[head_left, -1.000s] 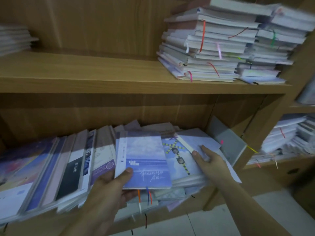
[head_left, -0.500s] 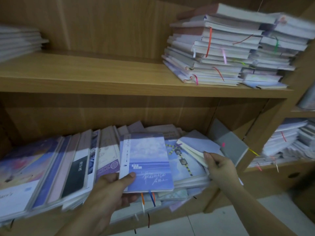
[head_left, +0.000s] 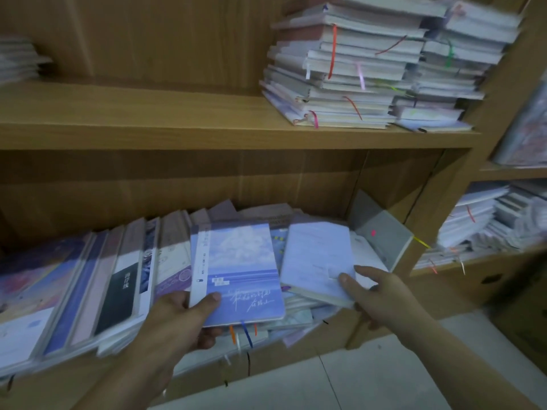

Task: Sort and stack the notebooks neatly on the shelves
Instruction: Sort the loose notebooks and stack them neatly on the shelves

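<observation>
On the lower shelf [head_left: 296, 359] lies a loose spread of notebooks. My left hand [head_left: 180, 318] grips a blue sky-and-sea notebook [head_left: 239, 270] at its near left corner, thumb on the cover and fingers beneath. My right hand [head_left: 376, 291] holds a pale lilac notebook [head_left: 318, 258] by its near right corner, thumb on top, lifted a little above the pile. A row of overlapping notebooks [head_left: 88, 288] leans to the left. Two tall stacks of notebooks [head_left: 370, 72] with coloured ribbons stand on the upper shelf [head_left: 148, 125] at the right.
A grey notebook [head_left: 381, 232] leans against the shelf's right wall. Another small stack [head_left: 17, 59] sits at the upper shelf's far left. The neighbouring shelf unit on the right holds more stacks [head_left: 488, 220]. Pale floor tiles [head_left: 384, 380] lie below.
My right hand has lifted the pale lilac notebook off the pile and drawn it nearer and left, beside the blue one. My left hand keeps its grip on the blue notebook.
</observation>
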The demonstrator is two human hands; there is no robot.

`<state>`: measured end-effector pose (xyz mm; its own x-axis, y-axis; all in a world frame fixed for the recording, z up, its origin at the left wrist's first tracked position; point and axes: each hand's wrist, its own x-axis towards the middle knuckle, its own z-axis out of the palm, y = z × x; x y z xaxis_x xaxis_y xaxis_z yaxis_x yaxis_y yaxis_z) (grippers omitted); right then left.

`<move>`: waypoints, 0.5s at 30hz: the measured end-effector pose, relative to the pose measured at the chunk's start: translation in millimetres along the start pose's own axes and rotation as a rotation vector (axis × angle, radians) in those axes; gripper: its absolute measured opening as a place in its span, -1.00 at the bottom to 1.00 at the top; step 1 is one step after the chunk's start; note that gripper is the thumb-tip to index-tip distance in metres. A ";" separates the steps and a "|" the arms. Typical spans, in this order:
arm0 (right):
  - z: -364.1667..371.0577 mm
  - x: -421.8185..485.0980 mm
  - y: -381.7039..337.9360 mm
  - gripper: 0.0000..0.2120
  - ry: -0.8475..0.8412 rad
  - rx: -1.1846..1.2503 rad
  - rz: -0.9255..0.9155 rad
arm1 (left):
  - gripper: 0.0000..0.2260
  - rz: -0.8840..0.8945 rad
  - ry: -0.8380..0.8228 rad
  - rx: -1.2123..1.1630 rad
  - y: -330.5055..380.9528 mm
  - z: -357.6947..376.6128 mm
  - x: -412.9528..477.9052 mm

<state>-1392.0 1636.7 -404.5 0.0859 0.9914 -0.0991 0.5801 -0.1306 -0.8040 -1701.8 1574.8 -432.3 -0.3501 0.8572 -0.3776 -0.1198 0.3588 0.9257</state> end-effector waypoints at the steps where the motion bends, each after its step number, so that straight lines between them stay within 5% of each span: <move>1: 6.8 -0.6 0.8 -0.80 -0.030 0.143 0.079 | -0.82 -0.002 -0.004 -0.009 -2.6 -0.2 0.5; 4: 14.2 -0.8 0.3 -0.45 0.011 0.464 0.230 | -0.82 0.008 -0.005 -0.045 -9.5 -1.8 -0.2; 6: 9.1 -3.2 1.1 -0.39 0.001 0.571 0.282 | -0.84 0.021 -0.008 -0.050 -11.2 -2.2 -3.8; 15: 7.4 -27.7 -4.4 -0.73 0.006 0.555 0.195 | -0.73 0.114 -0.018 0.162 -5.7 -3.8 -23.6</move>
<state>-1402.9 1609.9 -402.6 0.1536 0.9495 -0.2736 0.0421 -0.2829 -0.9582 -1696.4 1551.1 -428.6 -0.3365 0.9014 -0.2723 0.0709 0.3126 0.9472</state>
